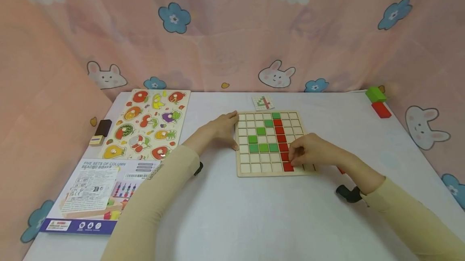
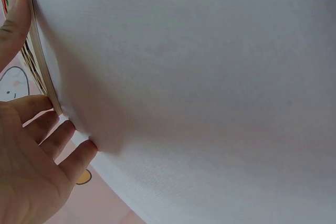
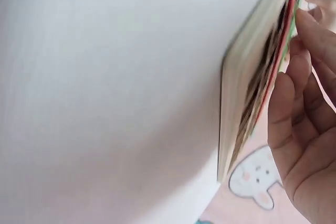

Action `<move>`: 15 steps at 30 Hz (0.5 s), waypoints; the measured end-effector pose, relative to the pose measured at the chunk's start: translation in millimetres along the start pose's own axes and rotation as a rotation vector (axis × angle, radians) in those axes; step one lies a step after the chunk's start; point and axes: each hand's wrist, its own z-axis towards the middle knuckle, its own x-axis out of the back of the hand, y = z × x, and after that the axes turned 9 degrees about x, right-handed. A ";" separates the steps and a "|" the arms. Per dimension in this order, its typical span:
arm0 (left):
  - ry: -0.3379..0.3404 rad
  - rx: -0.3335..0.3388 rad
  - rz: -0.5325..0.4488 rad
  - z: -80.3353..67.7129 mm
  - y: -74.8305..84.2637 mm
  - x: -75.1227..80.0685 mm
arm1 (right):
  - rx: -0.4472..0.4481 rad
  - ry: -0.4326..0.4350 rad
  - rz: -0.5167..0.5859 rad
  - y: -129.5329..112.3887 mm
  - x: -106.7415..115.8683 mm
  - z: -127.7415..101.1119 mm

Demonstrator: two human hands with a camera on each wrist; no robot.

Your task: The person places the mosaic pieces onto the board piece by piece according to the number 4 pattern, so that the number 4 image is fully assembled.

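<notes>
Centre of the head view: a wooden grid board (image 1: 273,171) lies flat on the white table (image 1: 254,220). Its cells hold square tiles. A red column (image 1: 279,130) runs down right of centre to a red tile (image 1: 288,167) in the bottom row. Green tiles (image 1: 263,147) form a diagonal from the top row down-left, plus a short row in the middle. The other cells hold plain wood-coloured tiles.

The left hand (image 1: 222,128) rests against the board's left edge, fingers fairly straight, thumb at the upper left corner, gripping nothing. In the left wrist view the fingers (image 2: 50,129) touch the board's rim (image 2: 39,61).

The right hand (image 1: 311,151) sits over the board's lower right, fingers curled down, tips at the red tiles near the bottom of the column. Whether it pinches a tile cannot be told. In the right wrist view the fingers (image 3: 299,103) lie along the board's edge (image 3: 247,103), blurred.

A small pattern card (image 1: 263,101) lies just above the board. Upper right of the frame: a green block (image 1: 375,94) next to a red block (image 1: 381,109) at the table edge.

Left of the frame: a fruit puzzle (image 1: 147,124) with fruit pieces seated in its cut-outs. Below it lies a flat printed box (image 1: 98,196). A dark block (image 1: 103,127) and a pale block (image 1: 96,140) sit by the table's left edge.

Pink cartoon cloth (image 1: 225,35) hangs behind.
</notes>
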 end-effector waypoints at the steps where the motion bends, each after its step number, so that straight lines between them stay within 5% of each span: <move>1: 0.001 -0.002 0.001 0.3 -0.1 -0.1 | -0.012 -0.008 -0.004 1.6 2.9 -2.6; 15: 0.005 0.011 -0.009 1.5 0.3 -1.4 | -0.323 -0.169 0.078 52.2 47.9 -70.1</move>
